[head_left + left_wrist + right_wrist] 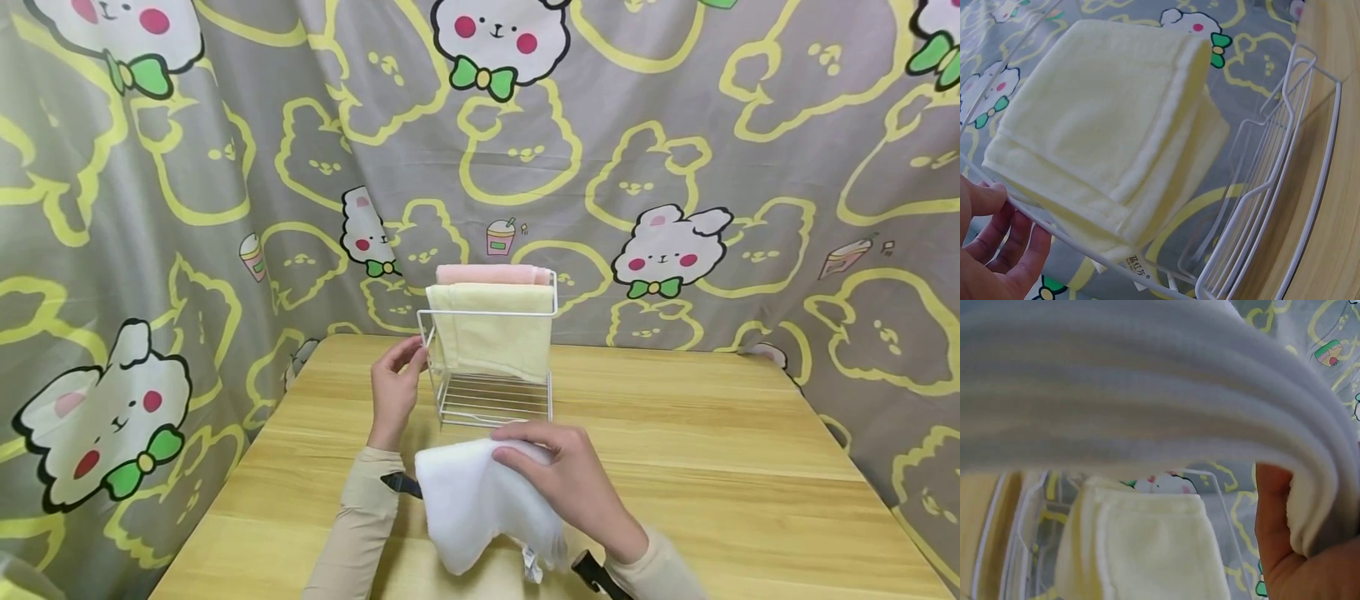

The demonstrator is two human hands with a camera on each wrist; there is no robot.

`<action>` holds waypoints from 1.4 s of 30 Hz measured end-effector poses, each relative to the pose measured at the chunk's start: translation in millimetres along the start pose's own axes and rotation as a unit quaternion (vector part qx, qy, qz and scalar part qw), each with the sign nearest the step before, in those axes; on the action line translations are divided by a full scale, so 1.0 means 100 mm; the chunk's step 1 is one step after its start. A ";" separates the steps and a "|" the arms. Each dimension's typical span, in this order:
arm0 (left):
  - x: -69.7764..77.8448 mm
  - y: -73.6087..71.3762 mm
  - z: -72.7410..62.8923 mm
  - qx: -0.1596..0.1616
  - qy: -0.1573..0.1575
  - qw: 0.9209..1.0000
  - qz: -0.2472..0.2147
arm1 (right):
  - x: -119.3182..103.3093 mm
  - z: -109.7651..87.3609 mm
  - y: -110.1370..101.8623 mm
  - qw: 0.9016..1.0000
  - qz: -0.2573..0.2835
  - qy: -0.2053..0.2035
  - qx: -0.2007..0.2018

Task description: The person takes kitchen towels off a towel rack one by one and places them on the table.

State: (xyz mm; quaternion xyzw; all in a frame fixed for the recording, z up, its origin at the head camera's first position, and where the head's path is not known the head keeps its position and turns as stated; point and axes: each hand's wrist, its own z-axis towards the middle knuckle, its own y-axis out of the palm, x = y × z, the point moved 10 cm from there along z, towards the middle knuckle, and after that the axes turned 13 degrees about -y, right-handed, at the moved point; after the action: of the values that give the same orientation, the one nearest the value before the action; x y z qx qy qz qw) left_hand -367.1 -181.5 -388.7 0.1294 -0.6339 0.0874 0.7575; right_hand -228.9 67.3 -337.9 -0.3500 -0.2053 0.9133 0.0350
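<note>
Clock around white wire rack [495, 400], on table [690, 467], head view. Left hand [396, 385], 8 o'clock, pinches rack's side wire. Right hand [573, 467], 5 o'clock, pinches white towel [467, 500] between thumb and fingers; towel droops at 6. Yellow towel [495, 340] hangs on rack, pink towel [487, 274] behind, toward 12.

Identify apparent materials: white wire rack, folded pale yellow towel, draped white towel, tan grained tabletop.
White wire rack: likely coated metal, smooth; slim bent rods.
Folded pale yellow towel: matte textile, perhaps terry; fuzzy, thick hem.
Draped white towel: similar plush textile; soft folds.
Tan grained tabletop: wood or laminate, smooth; grain can't settle which.
</note>
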 end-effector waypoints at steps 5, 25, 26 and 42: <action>0.01 -0.01 0.01 0.006 -0.001 1.000 -0.005 | 0.13 -0.03 0.10 0.999 0.023 0.026 -0.016; 0.28 0.02 -0.16 0.001 0.001 1.000 0.000 | 0.94 -0.12 0.18 0.990 -0.027 0.133 -0.045; 0.27 0.02 -0.16 0.000 0.001 1.000 -0.002 | 0.95 -0.12 0.18 0.990 -0.029 0.129 -0.045; 0.26 0.02 -0.18 0.000 -0.002 1.000 0.008 | 1.30 -0.24 0.19 0.988 -0.044 0.139 -0.050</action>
State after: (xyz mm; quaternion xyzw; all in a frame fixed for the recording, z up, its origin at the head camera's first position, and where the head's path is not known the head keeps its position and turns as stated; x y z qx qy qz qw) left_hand -346.5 -174.7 -365.9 0.1245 -0.6361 0.0933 0.7557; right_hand -309.1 85.6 -443.0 -0.4654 -0.2593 0.8419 0.0859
